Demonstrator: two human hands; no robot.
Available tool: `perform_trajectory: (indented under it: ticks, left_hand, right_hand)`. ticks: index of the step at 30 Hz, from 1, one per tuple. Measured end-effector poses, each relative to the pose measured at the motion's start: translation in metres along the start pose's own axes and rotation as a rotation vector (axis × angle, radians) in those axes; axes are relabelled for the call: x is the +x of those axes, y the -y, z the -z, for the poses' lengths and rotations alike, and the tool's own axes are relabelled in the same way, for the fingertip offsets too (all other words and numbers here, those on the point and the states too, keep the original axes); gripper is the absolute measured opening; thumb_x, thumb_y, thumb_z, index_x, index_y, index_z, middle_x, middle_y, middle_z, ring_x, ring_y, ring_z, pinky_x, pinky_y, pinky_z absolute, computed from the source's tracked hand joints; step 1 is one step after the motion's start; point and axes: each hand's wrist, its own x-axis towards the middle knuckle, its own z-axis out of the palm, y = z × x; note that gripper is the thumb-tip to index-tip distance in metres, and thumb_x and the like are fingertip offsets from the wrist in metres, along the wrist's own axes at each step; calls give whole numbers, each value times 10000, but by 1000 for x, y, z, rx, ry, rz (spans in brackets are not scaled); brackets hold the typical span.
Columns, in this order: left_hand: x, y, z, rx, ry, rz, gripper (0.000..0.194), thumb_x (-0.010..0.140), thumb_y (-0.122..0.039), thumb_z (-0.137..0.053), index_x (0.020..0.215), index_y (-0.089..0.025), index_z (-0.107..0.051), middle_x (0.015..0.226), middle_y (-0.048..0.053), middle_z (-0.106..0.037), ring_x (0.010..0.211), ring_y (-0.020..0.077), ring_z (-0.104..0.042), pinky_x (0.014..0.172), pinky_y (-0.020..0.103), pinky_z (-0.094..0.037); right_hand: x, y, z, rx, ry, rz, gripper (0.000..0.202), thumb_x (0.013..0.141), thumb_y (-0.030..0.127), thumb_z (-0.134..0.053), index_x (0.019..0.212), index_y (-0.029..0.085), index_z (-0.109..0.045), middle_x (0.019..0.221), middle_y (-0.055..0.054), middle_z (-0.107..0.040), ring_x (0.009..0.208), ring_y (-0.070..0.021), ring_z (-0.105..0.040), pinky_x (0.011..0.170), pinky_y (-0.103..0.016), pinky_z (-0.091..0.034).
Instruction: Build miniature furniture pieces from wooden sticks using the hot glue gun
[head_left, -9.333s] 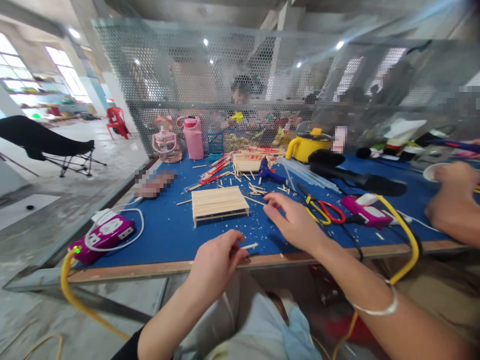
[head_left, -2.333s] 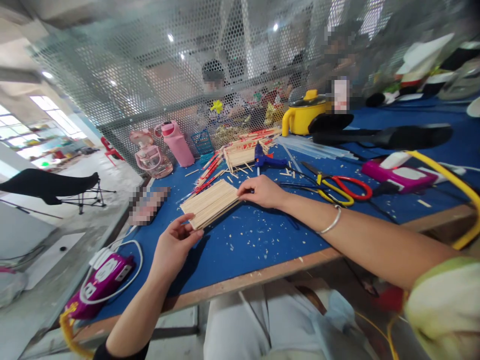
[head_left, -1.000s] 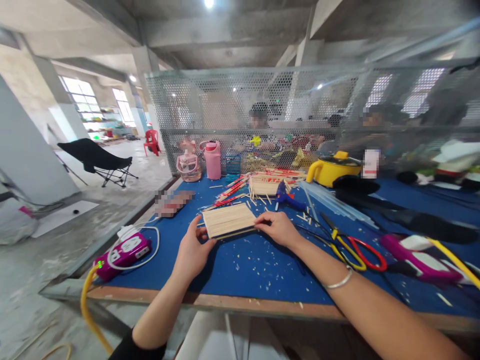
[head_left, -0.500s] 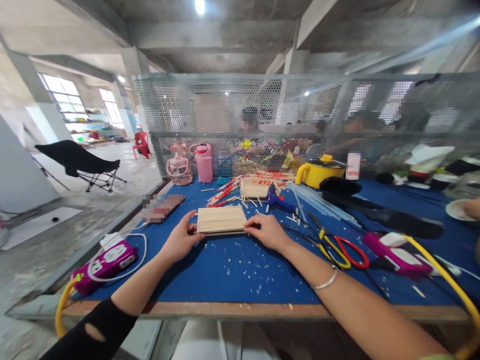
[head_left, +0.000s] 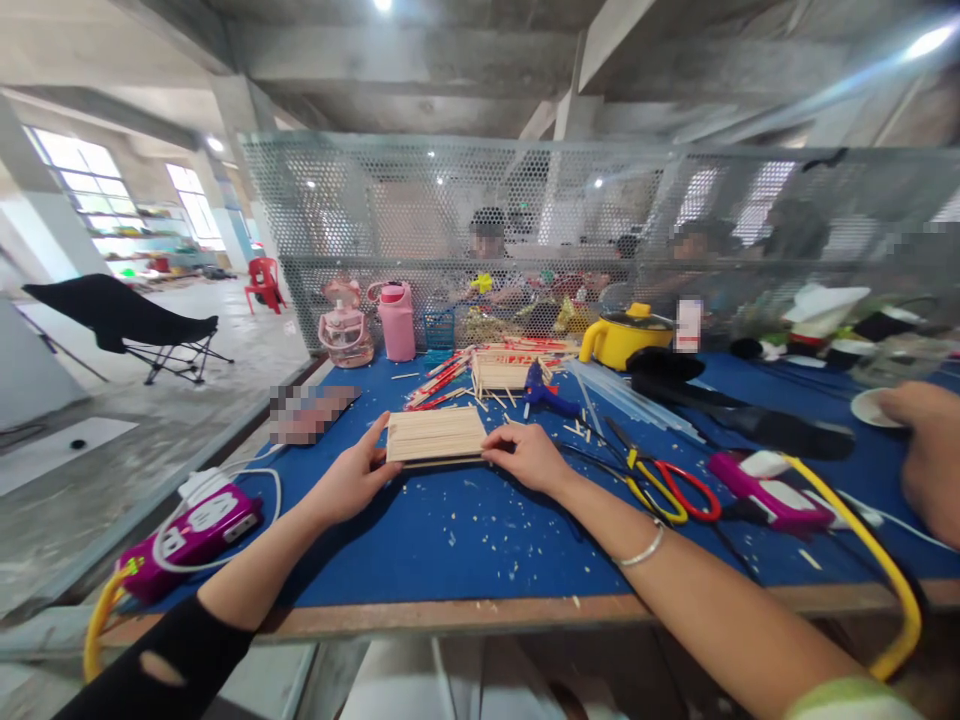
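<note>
A flat rectangular panel of pale wooden sticks is held just above the blue tabletop. My left hand grips its left edge, thumb at the near corner and fingers at the far one. At the right edge, my right hand pinches the near corner between thumb and fingers. Behind the panel lie a second stick piece, loose sticks and red-and-white paper wrappers. A blue glue gun rests to the right of that piece.
Scissors with red and yellow handles, clear glue sticks and a yellow pot stand or lie rightward. Purple power strips flank both sides. Pink bottles stand by the mesh screen. Another person's hand holds a white cup.
The view has shifted slightly, moving the scene left. Both my hands keep their hold on the panel. At the far right, the other person's hand and white cup have come further into view.
</note>
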Motion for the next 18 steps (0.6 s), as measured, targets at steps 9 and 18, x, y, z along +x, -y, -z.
perform_trajectory:
  ticks: [9, 18]
  left_hand:
    - [3, 8, -6, -66, -47, -2, 784, 788, -327, -549, 1433, -106, -161, 800, 28, -624, 635, 152, -546, 629, 278, -423]
    - [9, 14, -8, -333, -6, 47, 950, 673, -265, -688, 1445, -141, -147, 970, 80, -684, 909, 216, -640, 848, 359, -461]
  right_hand:
    - [0, -1, 0, -19, 27, 21, 63, 728, 188, -641, 760, 190, -695, 753, -17, -715, 667, -144, -630, 655, -258, -468]
    - [1, -1, 0, -82, 52, 61, 84, 743, 197, -603, 776, 187, -680, 754, -20, -702, 660, -139, -610, 645, -258, -457]
